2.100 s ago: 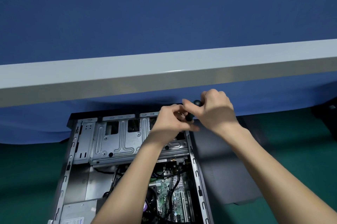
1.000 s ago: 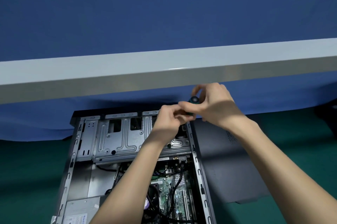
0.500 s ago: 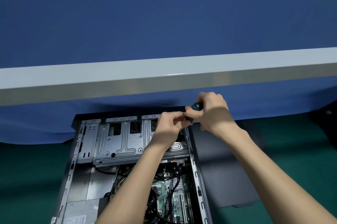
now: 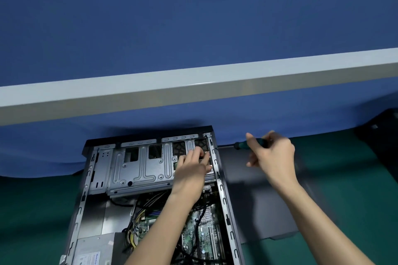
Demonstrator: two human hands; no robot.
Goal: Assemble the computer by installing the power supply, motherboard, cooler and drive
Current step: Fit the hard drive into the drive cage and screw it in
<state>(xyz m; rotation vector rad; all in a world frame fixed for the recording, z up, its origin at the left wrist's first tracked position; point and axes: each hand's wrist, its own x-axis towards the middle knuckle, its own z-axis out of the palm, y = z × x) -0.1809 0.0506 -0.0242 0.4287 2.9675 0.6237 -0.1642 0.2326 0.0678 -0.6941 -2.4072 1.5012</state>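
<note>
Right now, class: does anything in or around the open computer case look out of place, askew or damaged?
Nothing looks damaged or askew. The dark side panel lies flat beside the case, on its right, and cables sprawl loosely over the motherboard.

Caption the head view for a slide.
Left hand on the drive cage; right hand holds a screwdriver beside the case.

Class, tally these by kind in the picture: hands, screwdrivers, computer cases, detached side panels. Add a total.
Hands: 2 (left hand, right hand)
screwdriver: 1
computer case: 1
side panel: 1
Total: 5
</note>
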